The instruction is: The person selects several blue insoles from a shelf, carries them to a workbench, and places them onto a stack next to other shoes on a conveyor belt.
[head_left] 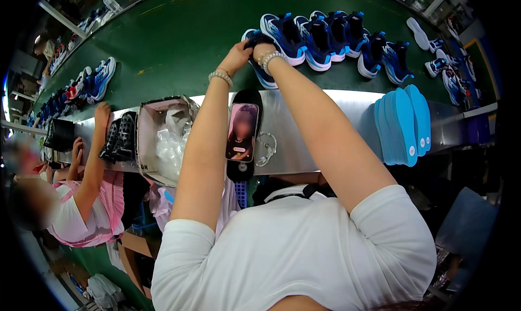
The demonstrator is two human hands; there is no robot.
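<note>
Both my hands are at a navy blue sneaker (266,80) with a white sole, on the green work surface straight ahead. My left hand (237,58) grips the left side of its dark collar. My right hand (264,50) is closed at the opening, its fingers partly hidden by the dark upper. Immediately to the right stands a group of several matching sneakers (286,39) with light blue heel tabs. Between my forearms, a phone (242,132) rests on a black insole (241,172) on the metal ledge.
Blue insoles (394,127) are stacked on the metal ledge at right. A beaded string (266,150) lies beside the phone. Left of my arm stands a carton (145,143) of clear plastic bags. A co-worker (89,202) reaches toward the ledge at left, near more shoes (101,80).
</note>
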